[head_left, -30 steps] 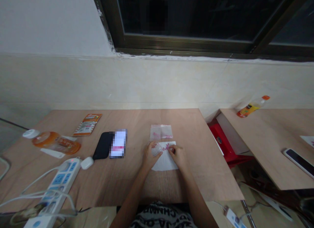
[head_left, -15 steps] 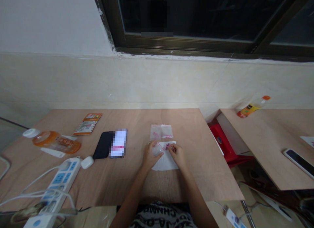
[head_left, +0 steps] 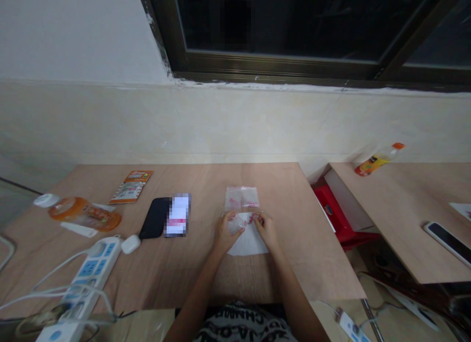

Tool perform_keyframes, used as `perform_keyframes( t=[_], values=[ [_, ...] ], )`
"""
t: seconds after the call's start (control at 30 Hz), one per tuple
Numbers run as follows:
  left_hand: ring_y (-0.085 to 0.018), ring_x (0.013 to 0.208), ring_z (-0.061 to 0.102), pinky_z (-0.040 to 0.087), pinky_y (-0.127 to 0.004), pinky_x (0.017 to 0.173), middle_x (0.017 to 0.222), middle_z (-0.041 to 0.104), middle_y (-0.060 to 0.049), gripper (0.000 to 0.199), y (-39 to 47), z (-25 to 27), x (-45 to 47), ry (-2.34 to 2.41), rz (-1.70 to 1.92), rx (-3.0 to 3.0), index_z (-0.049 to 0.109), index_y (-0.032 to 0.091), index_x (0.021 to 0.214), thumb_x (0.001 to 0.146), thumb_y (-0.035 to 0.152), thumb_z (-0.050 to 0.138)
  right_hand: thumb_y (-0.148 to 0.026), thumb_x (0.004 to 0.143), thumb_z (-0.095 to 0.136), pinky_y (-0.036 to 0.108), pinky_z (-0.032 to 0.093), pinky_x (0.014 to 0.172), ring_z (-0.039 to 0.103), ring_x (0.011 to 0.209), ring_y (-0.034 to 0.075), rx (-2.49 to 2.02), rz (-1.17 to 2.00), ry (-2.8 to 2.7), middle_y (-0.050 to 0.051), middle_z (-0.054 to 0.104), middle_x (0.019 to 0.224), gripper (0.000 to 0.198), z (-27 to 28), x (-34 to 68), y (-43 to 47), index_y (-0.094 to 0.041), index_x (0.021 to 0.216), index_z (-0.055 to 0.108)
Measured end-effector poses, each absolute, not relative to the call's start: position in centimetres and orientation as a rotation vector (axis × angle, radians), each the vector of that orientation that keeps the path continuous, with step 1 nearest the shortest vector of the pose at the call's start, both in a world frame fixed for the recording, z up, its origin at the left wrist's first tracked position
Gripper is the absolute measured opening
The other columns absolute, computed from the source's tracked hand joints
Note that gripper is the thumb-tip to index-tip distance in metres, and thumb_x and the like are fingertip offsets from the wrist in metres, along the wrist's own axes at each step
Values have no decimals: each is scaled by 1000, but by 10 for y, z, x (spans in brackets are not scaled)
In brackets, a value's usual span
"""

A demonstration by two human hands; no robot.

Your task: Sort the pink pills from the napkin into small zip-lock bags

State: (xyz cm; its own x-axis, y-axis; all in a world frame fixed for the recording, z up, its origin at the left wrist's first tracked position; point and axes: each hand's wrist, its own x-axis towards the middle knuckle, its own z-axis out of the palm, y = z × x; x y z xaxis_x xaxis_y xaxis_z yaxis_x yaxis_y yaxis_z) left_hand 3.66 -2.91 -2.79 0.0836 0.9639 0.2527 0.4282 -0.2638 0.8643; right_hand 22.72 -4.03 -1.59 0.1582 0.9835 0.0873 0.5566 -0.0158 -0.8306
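My left hand (head_left: 223, 235) is closed on the edge of a small clear zip bag (head_left: 234, 226) with a reddish line along its opening. Under it lies a white sheet of paper (head_left: 248, 245). Small pink-red pieces (head_left: 250, 219) are gathered at the paper's upper part, between the two hands. My right hand (head_left: 266, 229) has its thumb and fingers drawn together at these pieces; what lies between the fingertips is too small to make out. Just beyond, two clear zip bags (head_left: 233, 197) with pink bits inside lie side by side.
Left of the hands are a lit phone (head_left: 178, 215), a black phone-like slab (head_left: 154, 218), a white charger case (head_left: 131, 244), an orange packet (head_left: 131, 187), a lying drink bottle (head_left: 84, 213) and a power strip (head_left: 86, 278). A gap separates the right-hand table (head_left: 405, 209).
My right hand's fingers have shifted slightly at the pink-red pieces. My left hand and the bag stay in nearly the same place.
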Motion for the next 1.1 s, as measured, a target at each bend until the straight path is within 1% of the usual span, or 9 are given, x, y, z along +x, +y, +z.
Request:
perform_keyframes(
  t=[0.1, 0.23, 0.3, 0.37, 0.47, 0.63, 0.83, 0.93, 1.1],
  values=[
    [-24, 93, 63, 51, -45, 87, 107, 67, -7, 68, -29, -28, 37, 1376, 1152, 1750, 54, 22, 122, 61, 28, 81, -32, 89, 52, 26, 43, 60, 57, 59, 16, -1701, 620, -1630, 2, 65, 68, 25, -18, 235, -35, -20, 99, 71],
    [-24, 93, 63, 51, -46, 88, 107, 67, -7, 66, -29, -27, 37, 1374, 1139, 1742, 55, 23, 120, 60, 28, 81, -25, 89, 53, 30, 48, 73, 64, 73, 18, -1682, 573, -1730, 4, 72, 86, 24, -16, 238, -28, -23, 104, 71],
    [-24, 93, 63, 51, -45, 88, 106, 67, -6, 66, -29, -26, 37, 1367, 1148, 1731, 56, 24, 120, 60, 28, 81, -24, 89, 53, 31, 49, 78, 65, 78, 19, -1676, 570, -1746, 5, 73, 89, 23, -15, 238, -26, -23, 104, 71],
    [-24, 93, 63, 50, -44, 88, 106, 67, -6, 66, -29, -25, 37, 1357, 1159, 1708, 56, 25, 120, 59, 27, 81, -23, 89, 52, 31, 49, 79, 66, 81, 19, -1671, 570, -1760, 5, 73, 90, 23, -15, 238, -26, -23, 102, 71],
    [-24, 93, 62, 49, -42, 88, 106, 67, -5, 65, -29, -25, 36, 1344, 1161, 1668, 58, 27, 119, 59, 27, 82, -24, 89, 52, 30, 49, 75, 65, 76, 19, -1675, 561, -1770, 5, 73, 86, 21, -14, 238, -27, -22, 97, 71],
    [-23, 92, 62, 48, -41, 89, 106, 67, -5, 66, -29, -25, 37, 1342, 1165, 1627, 58, 26, 120, 58, 27, 82, -30, 88, 51, 27, 45, 64, 60, 64, 17, -1683, 554, -1717, 3, 69, 73, 23, -14, 238, -30, -20, 91, 71],
    [-23, 93, 61, 48, -44, 89, 106, 66, -5, 67, -29, -22, 37, 1350, 1140, 1671, 56, 24, 120, 58, 27, 81, -42, 88, 50, 26, 40, 54, 52, 53, 15, -1624, 691, -1479, 2, 62, 63, 32, -14, 230, -32, -17, 89, 71],
    [-23, 93, 61, 48, -44, 90, 108, 66, -6, 68, -30, -18, 37, 1353, 1112, 1715, 55, 24, 121, 58, 26, 81, -45, 87, 52, 25, 39, 52, 50, 52, 14, -1545, 808, -1428, 1, 61, 60, 35, -11, 221, -32, -16, 88, 70],
    [-23, 95, 62, 49, -44, 90, 109, 65, -6, 68, -29, -19, 37, 1358, 1103, 1724, 54, 25, 122, 59, 25, 81, -47, 88, 51, 23, 38, 53, 51, 55, 14, -1444, 939, -1544, 2, 62, 63, 36, -4, 212, -33, -16, 83, 70]
  ],
)
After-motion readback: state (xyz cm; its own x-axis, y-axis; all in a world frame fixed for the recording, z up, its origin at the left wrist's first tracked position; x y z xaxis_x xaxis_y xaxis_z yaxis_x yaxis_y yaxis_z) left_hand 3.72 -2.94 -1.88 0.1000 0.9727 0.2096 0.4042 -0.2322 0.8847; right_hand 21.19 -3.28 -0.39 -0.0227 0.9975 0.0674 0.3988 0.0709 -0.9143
